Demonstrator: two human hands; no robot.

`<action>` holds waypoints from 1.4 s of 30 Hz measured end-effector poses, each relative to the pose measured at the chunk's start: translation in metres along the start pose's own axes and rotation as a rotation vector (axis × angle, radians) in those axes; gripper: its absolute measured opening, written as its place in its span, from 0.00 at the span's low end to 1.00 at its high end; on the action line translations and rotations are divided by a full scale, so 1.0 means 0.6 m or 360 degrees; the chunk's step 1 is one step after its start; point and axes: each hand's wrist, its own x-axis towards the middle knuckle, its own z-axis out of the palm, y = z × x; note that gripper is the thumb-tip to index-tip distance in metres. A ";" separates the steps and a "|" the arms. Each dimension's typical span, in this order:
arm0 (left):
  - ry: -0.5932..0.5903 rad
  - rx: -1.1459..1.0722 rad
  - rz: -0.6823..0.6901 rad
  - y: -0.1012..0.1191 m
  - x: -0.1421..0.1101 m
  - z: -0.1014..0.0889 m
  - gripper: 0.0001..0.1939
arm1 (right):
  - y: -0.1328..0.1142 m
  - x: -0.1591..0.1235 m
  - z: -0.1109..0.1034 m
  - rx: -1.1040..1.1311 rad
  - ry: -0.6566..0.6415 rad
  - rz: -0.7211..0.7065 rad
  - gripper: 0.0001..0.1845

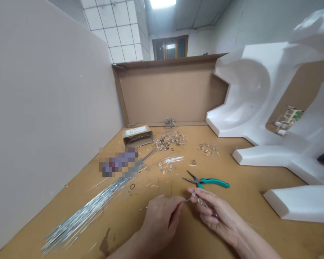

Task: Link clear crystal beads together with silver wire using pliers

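Note:
My right hand (218, 212) is curled around a short string of clear beads (201, 202), which shows between the thumb and fingers. From the bead end a thin wire (187, 199) runs across to my left hand (163, 216), whose thumb and forefinger pinch it. Just beyond my hands, needle-nose pliers (205, 181) with teal handles lie on the brown work surface, jaws apart. A long bundle of straight silvery wires (89, 208) lies at the left.
Behind the pliers are thin white sticks (174, 159), a pile of clear beaded pieces (170, 139) and a smaller pile (208, 149). A small cardboard box (137, 136) lies on its side. White foam blocks (248, 90) stand right; a cardboard wall (167, 95) closes the back.

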 end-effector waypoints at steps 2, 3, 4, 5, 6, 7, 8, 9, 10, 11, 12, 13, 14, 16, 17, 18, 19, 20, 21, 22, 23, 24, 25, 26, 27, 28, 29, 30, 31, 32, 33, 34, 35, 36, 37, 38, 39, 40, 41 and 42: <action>0.0028 -0.0020 -0.0004 0.000 0.001 0.002 0.11 | 0.002 0.000 0.000 0.0013 -0.0003 0.0019 0.10; 0.0027 -0.0031 -0.0007 -0.001 0.001 0.002 0.10 | 0.003 0.001 0.000 0.0019 -0.0010 0.0033 0.10; 0.0021 -0.0039 -0.0011 -0.001 0.001 0.002 0.10 | 0.004 0.001 0.000 0.0022 -0.0018 0.0043 0.10; 0.0008 -0.0048 -0.0019 -0.001 0.002 0.002 0.10 | 0.005 0.002 0.000 0.0020 -0.0028 0.0048 0.11; -0.0008 -0.0054 -0.0027 -0.001 0.002 0.002 0.10 | 0.006 0.002 0.000 0.0013 -0.0037 0.0049 0.11; -0.0024 -0.0056 -0.0037 -0.001 0.002 0.002 0.10 | 0.006 0.002 0.000 0.0001 -0.0041 0.0049 0.12; -0.0036 -0.0056 -0.0042 -0.001 0.003 0.003 0.10 | 0.006 0.002 0.001 -0.0016 -0.0040 0.0048 0.13; -0.0044 -0.0056 -0.0043 -0.002 0.003 0.003 0.11 | 0.006 0.001 0.001 -0.0036 -0.0037 0.0049 0.14; -0.0042 -0.0057 -0.0040 -0.002 0.003 0.004 0.11 | 0.005 0.000 0.001 -0.0054 -0.0034 0.0048 0.14; -0.0036 -0.0056 -0.0036 -0.003 0.003 0.005 0.11 | 0.005 -0.002 0.001 -0.0068 -0.0035 0.0048 0.14; -0.0028 -0.0057 -0.0030 -0.003 0.004 0.006 0.11 | 0.004 -0.003 0.002 -0.0077 -0.0037 0.0043 0.14; -0.0022 -0.0064 -0.0025 -0.004 0.004 0.006 0.10 | 0.003 -0.005 0.003 -0.0083 -0.0040 0.0035 0.13; -0.0024 -0.0077 -0.0019 -0.004 0.004 0.007 0.10 | 0.002 -0.007 0.003 -0.0085 -0.0047 0.0029 0.13; -0.0043 -0.0112 -0.0014 -0.003 0.005 0.008 0.11 | 0.001 -0.009 0.004 -0.0076 -0.0056 0.0028 0.13; -0.0058 -0.0125 -0.0014 -0.002 0.005 0.008 0.11 | 0.001 -0.009 0.004 -0.0072 -0.0063 0.0031 0.13; -0.0071 -0.0133 -0.0016 0.000 0.005 0.008 0.11 | 0.001 -0.009 0.003 -0.0067 -0.0072 0.0040 0.12; -0.0080 -0.0136 -0.0018 0.001 0.005 0.008 0.11 | 0.001 -0.009 0.002 -0.0063 -0.0079 0.0049 0.12; -0.0085 -0.0137 -0.0016 0.002 0.006 0.009 0.11 | 0.002 -0.008 0.000 -0.0058 -0.0086 0.0057 0.12; -0.0080 -0.0135 -0.0013 0.003 0.006 0.009 0.11 | 0.002 -0.007 -0.001 -0.0053 -0.0094 0.0068 0.11; -0.0062 -0.0133 -0.0004 0.003 0.007 0.009 0.11 | 0.003 -0.006 -0.003 -0.0046 -0.0103 0.0078 0.11; -0.0037 -0.0133 0.0008 0.004 0.008 0.009 0.11 | 0.004 -0.006 -0.005 -0.0035 -0.0116 0.0089 0.11; -0.0009 -0.0134 0.0018 0.004 0.009 0.009 0.11 | 0.004 -0.005 -0.007 -0.0027 -0.0133 0.0100 0.11; 0.0016 -0.0137 0.0027 0.004 0.010 0.009 0.11 | 0.005 -0.004 -0.008 -0.0020 -0.0152 0.0115 0.12; 0.0031 -0.0143 0.0032 0.004 0.011 0.009 0.11 | 0.006 -0.004 -0.008 -0.0012 -0.0166 0.0134 0.12; 0.0032 -0.0153 0.0035 0.004 0.011 0.008 0.11 | 0.006 -0.003 -0.009 -0.0002 -0.0177 0.0151 0.12; 0.0023 -0.0164 0.0039 0.004 0.011 0.008 0.11 | 0.006 -0.003 -0.009 0.0007 -0.0183 0.0165 0.12; 0.0011 -0.0171 0.0040 0.004 0.011 0.007 0.11 | 0.006 -0.003 -0.008 0.0016 -0.0181 0.0175 0.12; 0.0001 -0.0171 0.0041 0.004 0.010 0.007 0.11 | 0.007 -0.003 -0.008 0.0025 -0.0173 0.0180 0.12; -0.0007 -0.0169 0.0043 0.004 0.008 0.008 0.11 | 0.007 -0.003 -0.007 0.0032 -0.0165 0.0181 0.11; -0.0009 -0.0164 0.0045 0.004 0.007 0.009 0.11 | 0.007 -0.003 -0.006 0.0034 -0.0158 0.0179 0.11; -0.0007 -0.0157 0.0050 0.003 0.006 0.010 0.11 | 0.007 -0.003 -0.004 0.0032 -0.0154 0.0178 0.11; -0.0003 -0.0150 0.0051 0.003 0.004 0.011 0.11 | 0.008 -0.003 -0.003 0.0027 -0.0148 0.0176 0.11; 0.0001 -0.0143 0.0051 0.002 0.003 0.013 0.10 | 0.008 -0.004 -0.002 0.0018 -0.0144 0.0173 0.10; -0.0001 -0.0138 0.0051 0.002 0.003 0.014 0.10 | 0.009 -0.004 -0.001 0.0009 -0.0140 0.0173 0.10; -0.0006 -0.0132 0.0046 0.001 0.003 0.015 0.10 | 0.010 -0.004 0.000 -0.0004 -0.0140 0.0178 0.10; -0.0014 -0.0124 0.0037 0.001 0.003 0.015 0.10 | 0.010 -0.005 0.001 -0.0018 -0.0136 0.0180 0.10; -0.0028 -0.0118 0.0028 0.000 0.003 0.015 0.10 | 0.011 -0.006 0.002 -0.0032 -0.0130 0.0179 0.10; -0.0043 -0.0111 0.0017 0.000 0.004 0.015 0.10 | 0.011 -0.006 0.003 -0.0051 -0.0118 0.0168 0.10; -0.0056 -0.0105 0.0010 0.000 0.004 0.015 0.11 | 0.012 -0.007 0.004 -0.0081 -0.0097 0.0148 0.11; -0.0066 -0.0097 0.0002 -0.001 0.004 0.015 0.11 | 0.012 -0.008 0.005 -0.0121 -0.0068 0.0117 0.11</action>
